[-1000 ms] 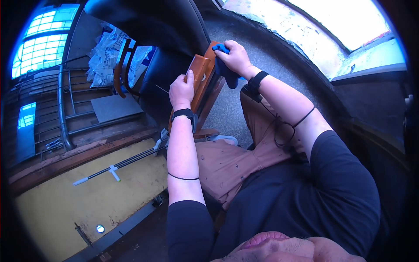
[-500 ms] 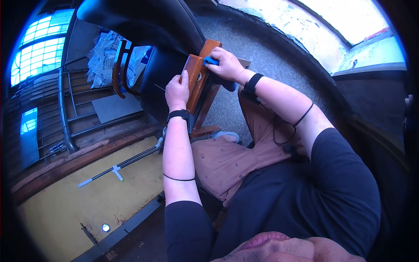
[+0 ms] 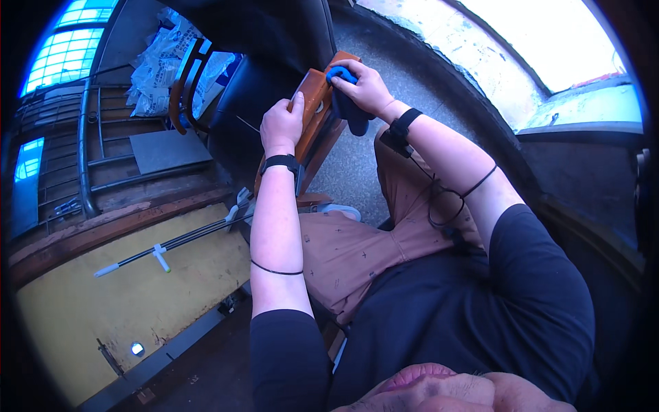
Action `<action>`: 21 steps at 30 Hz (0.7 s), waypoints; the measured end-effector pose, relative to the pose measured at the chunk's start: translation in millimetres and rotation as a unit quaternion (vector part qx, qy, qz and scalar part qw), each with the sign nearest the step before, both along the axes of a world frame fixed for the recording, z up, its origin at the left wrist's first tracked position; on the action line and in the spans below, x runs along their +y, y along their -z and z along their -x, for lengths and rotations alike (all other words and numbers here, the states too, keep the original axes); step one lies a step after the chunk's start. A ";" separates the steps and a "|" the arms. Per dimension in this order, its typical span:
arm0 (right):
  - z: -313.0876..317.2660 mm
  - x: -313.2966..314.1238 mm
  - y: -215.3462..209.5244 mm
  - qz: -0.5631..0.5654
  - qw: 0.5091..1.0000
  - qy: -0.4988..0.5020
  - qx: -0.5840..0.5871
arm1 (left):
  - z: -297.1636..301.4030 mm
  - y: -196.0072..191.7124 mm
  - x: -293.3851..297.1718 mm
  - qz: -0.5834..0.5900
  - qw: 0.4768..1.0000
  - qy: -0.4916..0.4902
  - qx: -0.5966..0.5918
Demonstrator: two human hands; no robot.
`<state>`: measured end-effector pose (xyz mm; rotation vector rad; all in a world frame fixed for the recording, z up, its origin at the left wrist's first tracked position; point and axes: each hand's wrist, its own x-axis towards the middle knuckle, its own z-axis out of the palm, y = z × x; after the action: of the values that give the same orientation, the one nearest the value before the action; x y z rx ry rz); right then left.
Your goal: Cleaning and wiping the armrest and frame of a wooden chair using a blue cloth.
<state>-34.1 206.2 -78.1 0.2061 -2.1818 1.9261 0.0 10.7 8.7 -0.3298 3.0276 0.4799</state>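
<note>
An orange-brown wooden armrest (image 3: 314,89) runs along the side of a black padded chair (image 3: 237,103). My left hand (image 3: 281,128) is closed around the armrest's near part, its thumb lying along the top. In my right hand (image 3: 367,89), fingers bunched, is a blue cloth (image 3: 350,112), pressed against the far part of the armrest. The cloth's darker end hangs down beside the wood. A round pale spot shows on the armrest's side between the two hands. My left fingertips are hidden behind the wood.
A yellow board (image 3: 130,302) at the lower left bears a thin pole with a white handle (image 3: 158,250). Farther back are a metal frame (image 3: 84,151), a grey panel (image 3: 168,151) and plastic bags (image 3: 161,69). Speckled floor (image 3: 357,168) lies beyond my knees.
The blue cloth has moved with my right hand slightly toward the armrest's far end, and more of it hangs down now. My left hand keeps its hold. The view has shifted a little.
</note>
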 end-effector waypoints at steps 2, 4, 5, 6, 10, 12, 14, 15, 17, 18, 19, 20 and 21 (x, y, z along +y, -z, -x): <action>2.6 6.5 -3.7 -0.006 0.987 -0.124 -0.098 | -1.2 0.0 -3.8 0.004 1.000 0.001 -0.014; 4.4 9.4 -5.8 -0.027 0.984 -0.138 -0.109 | -2.6 2.0 -5.5 0.005 1.000 0.004 -0.004; 5.4 11.6 -6.2 -0.046 0.981 -0.149 -0.119 | -2.7 3.6 -5.9 0.009 1.000 0.009 0.006; 6.7 11.7 -6.2 -0.050 0.980 -0.149 -0.121 | -2.8 5.4 -7.1 0.004 1.000 0.007 0.005; 15.2 11.2 -4.6 -0.099 0.979 -0.128 -0.127 | 0.6 3.9 -8.5 0.004 1.000 0.014 0.012; 28.4 12.0 -3.4 -0.185 0.971 -0.113 -0.101 | 0.4 7.8 -4.0 0.005 1.000 0.025 -0.003; 29.0 2.6 -12.3 -0.195 0.967 -0.124 -0.105 | 0.6 7.2 -10.3 0.004 1.000 0.014 0.007; 31.5 6.3 -11.8 -0.196 0.965 -0.135 -0.109 | 1.8 10.0 -9.8 0.001 1.000 0.012 0.010; 31.5 10.4 -10.7 -0.169 0.965 -0.171 -0.108 | 3.2 12.7 -15.1 0.015 1.000 0.014 0.013; 26.3 8.3 -10.1 -0.137 0.970 -0.154 -0.128 | 0.5 13.6 -19.4 0.013 1.000 0.011 0.011; 22.9 4.2 -12.5 -0.106 0.974 -0.138 -0.146 | -0.3 16.6 -27.3 0.022 1.000 0.009 0.014; 31.0 10.9 -4.4 -0.100 0.978 -0.125 -0.135 | 4.9 15.7 -19.6 0.017 1.000 0.018 0.006; 39.2 18.0 3.1 -0.094 0.982 -0.112 -0.123 | 9.1 14.8 -11.6 0.014 1.000 0.028 -0.001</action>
<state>-73.4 224.3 -81.1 0.2675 -2.6067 1.9463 -9.1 -0.8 -6.1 -0.2463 3.0349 0.4343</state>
